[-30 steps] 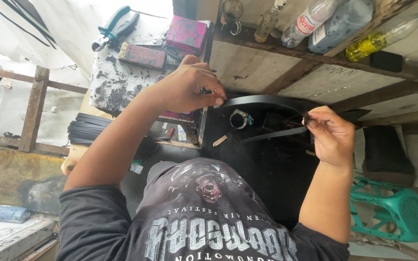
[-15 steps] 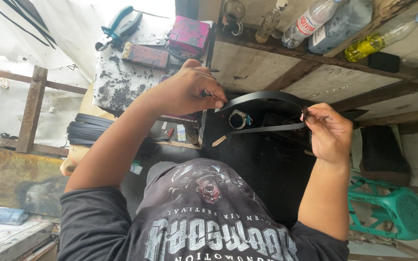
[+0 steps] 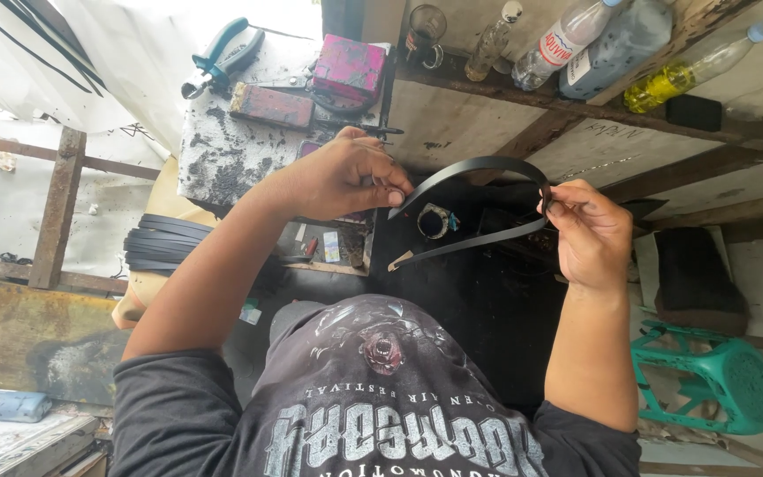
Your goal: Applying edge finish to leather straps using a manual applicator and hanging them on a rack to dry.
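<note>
Both hands pinch one thin black rubber strap (image 3: 479, 164), bowed between them: left hand (image 3: 342, 177) grips one end, right hand (image 3: 589, 230) apparently holds the fold, free tail pointing leftward.

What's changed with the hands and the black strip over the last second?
Very little. The left hand still pinches one end of the black strip, and the right hand still grips it at the fold, with the free tail pointing back toward the left. The right hand has lifted slightly, so the loop looks a bit tighter. The pliers, pink box and bottles have stayed put.
</note>
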